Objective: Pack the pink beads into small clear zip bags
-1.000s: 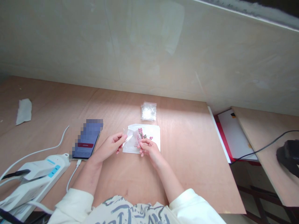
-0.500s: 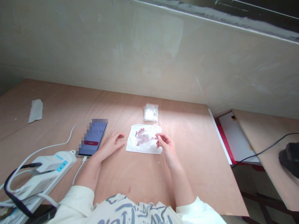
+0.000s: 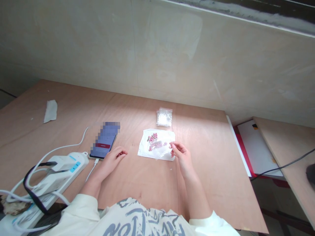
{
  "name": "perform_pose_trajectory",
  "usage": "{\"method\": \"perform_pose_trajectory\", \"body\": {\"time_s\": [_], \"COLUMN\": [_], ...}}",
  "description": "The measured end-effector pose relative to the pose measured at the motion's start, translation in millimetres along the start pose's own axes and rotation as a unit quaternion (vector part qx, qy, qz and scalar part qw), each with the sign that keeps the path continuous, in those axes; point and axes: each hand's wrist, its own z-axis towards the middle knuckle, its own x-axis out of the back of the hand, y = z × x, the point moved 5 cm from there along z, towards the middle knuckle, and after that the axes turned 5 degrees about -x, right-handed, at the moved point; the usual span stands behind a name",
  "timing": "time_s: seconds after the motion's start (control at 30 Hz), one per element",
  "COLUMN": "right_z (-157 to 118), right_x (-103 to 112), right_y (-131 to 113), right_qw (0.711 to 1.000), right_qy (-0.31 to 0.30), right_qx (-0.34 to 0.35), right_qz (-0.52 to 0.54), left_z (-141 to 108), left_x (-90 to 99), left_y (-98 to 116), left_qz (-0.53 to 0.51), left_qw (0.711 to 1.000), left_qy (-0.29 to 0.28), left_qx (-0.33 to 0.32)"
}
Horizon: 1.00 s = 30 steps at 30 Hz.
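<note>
A sheet of white paper (image 3: 142, 148) lies on the table, bearing several small pink beads (image 3: 153, 137) and a clear plastic bag (image 3: 159, 147) with pinkish contents. At the paper's right edge is my right hand (image 3: 181, 153), thumb and fingertips pinched together. Whatever is between them is too small to make out. My left hand (image 3: 113, 160) rests on the table left of the paper, beside the phone's lower corner. Its fingers are loosely bent, the thumb a little apart, and no object shows in it.
Small clear zip bags (image 3: 164, 117) lie behind the paper. A phone (image 3: 103, 144) with a charging cable is at left, near a white power strip (image 3: 66, 175) with plugs and cords. A paper scrap (image 3: 50, 111) lies far left. A second table (image 3: 290, 141) stands at right.
My left hand has drawn back from the paper toward the phone, its fingers closer together. My right hand stays by the paper's right edge, still pinched. The whole view has shifted slightly.
</note>
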Motion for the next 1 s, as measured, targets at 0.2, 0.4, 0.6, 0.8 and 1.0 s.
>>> {"method": "perform_pose_trajectory", "body": {"time_s": [0.2, 0.4, 0.6, 0.8, 1.0], "right_z": [-3, -2, 5, 14, 23], "right_x": [4, 16, 29, 14, -13], "right_y": [-5, -15, -10, -14, -23], "right_qw": [0.999, 0.997, 0.993, 0.986, 0.979], "right_qy": [0.002, 0.012, -0.038, -0.075, -0.076], "right_qx": [0.005, 0.037, 0.043, 0.066, 0.074], "right_qz": [-0.031, -0.07, -0.106, -0.135, -0.174], "left_z": [15, 76, 117, 110, 92], "left_x": [-0.4, -33.8, -77.4, -65.2, -40.4], "left_y": [16, 74, 95, 94, 92], "left_qz": [-0.014, -0.04, -0.053, -0.066, -0.101], "left_qw": [1.0, 0.992, 0.981, 0.983, 0.986], "left_qy": [-0.018, -0.044, -0.091, -0.059, -0.09], "left_qx": [-0.002, -0.113, -0.164, -0.162, -0.098]}}
